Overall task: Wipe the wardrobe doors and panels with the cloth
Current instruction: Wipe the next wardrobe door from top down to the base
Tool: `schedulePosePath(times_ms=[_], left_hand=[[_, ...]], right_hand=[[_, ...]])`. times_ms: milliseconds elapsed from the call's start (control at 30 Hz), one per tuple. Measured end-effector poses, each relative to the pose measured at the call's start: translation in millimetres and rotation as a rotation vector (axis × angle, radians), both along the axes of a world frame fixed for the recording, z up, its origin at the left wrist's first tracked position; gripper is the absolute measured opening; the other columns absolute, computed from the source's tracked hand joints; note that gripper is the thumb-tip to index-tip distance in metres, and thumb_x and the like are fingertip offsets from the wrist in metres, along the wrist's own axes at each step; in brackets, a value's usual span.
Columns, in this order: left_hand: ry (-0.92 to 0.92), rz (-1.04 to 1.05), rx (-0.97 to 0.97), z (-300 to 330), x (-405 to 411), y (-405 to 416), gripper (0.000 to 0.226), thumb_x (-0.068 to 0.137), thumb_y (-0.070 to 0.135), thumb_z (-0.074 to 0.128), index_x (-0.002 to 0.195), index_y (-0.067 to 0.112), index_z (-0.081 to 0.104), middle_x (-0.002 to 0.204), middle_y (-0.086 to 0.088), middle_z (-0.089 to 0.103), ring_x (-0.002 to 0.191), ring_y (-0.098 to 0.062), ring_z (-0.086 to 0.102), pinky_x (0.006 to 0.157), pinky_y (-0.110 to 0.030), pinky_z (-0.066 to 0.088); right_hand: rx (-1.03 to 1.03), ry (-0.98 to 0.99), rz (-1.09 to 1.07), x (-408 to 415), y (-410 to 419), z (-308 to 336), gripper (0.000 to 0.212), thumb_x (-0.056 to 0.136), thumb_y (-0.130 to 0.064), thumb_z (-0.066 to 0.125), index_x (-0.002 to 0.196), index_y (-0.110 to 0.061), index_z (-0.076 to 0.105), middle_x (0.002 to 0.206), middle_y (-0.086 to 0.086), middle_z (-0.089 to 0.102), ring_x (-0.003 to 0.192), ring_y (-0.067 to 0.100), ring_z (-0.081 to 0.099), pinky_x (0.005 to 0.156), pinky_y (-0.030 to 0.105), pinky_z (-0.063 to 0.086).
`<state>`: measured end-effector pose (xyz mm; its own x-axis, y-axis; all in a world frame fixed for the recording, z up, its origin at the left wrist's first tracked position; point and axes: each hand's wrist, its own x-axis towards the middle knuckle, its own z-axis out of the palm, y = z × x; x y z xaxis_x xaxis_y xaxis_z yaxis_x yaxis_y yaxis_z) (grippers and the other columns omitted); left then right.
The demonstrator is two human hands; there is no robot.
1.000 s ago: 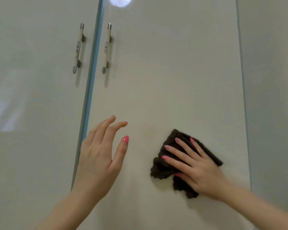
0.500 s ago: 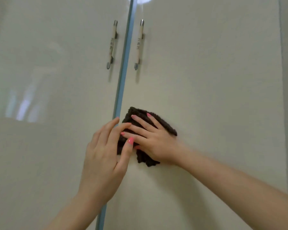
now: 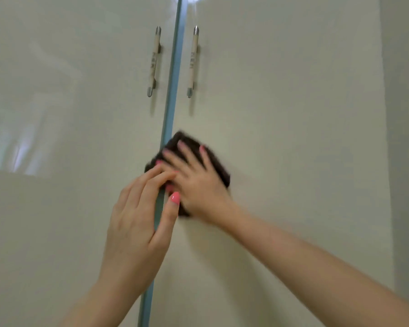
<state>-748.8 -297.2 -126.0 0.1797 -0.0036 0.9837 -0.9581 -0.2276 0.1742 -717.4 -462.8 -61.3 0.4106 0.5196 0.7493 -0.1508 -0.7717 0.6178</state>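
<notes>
Her right hand (image 3: 198, 182) is pressing the dark cloth (image 3: 219, 166) flat, fingers spread, against the right wardrobe door's (image 3: 293, 138) inner edge, below its handle (image 3: 192, 62). Her left hand (image 3: 137, 223), fingers loosely extended and holding nothing, is seemingly touching the cloth across the blue seam (image 3: 172, 79).

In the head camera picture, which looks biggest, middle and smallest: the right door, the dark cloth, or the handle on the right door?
1. The glossy cream right wardrobe door, by far the biggest.
2. The dark brown fuzzy cloth and the slim cream right handle with metal tips are hard to rank: the handle looks longer, the cloth wider, and the right hand hides part of it.
</notes>
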Motion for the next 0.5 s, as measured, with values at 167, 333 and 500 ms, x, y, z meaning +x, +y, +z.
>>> schedulePosePath(times_ms=[167,333,500], left_hand=[[0.071,-0.028,0.038,-28.3,-4.5,-10.9,0.039,0.090,0.046,0.030,0.125,0.038,0.046,0.134,0.020,0.040,0.125,0.001,0.035,0.103,-0.022,0.025],[0.109,-0.024,0.049,-31.4,-2.9,-15.2,0.040,0.089,0.049,0.030,0.124,0.039,0.046,0.134,0.020,0.039,0.126,-0.002,0.034,0.103,-0.023,0.024],[0.104,-0.042,0.006,-29.5,-15.7,-28.5,0.040,0.090,0.048,0.029,0.125,0.037,0.047,0.134,0.018,0.041,0.125,0.000,0.033,0.104,-0.023,0.023]], right_hand=[[-0.532,0.403,-0.070,-46.8,-41.4,-124.7,0.046,0.101,-0.019,0.033,0.147,-0.025,0.038,0.155,-0.001,0.033,0.148,0.026,0.015,0.120,0.052,0.005],[-0.630,0.357,-0.115,-100.5,-115.7,-19.6,0.047,0.096,-0.024,0.044,0.143,-0.026,0.041,0.151,-0.001,0.040,0.143,0.024,0.029,0.119,0.046,0.014],[-0.013,-0.091,-0.083,-133.9,-152.3,26.5,0.045,0.102,-0.032,0.032,0.146,-0.023,0.032,0.151,0.002,0.038,0.144,0.028,0.026,0.115,0.053,0.022]])
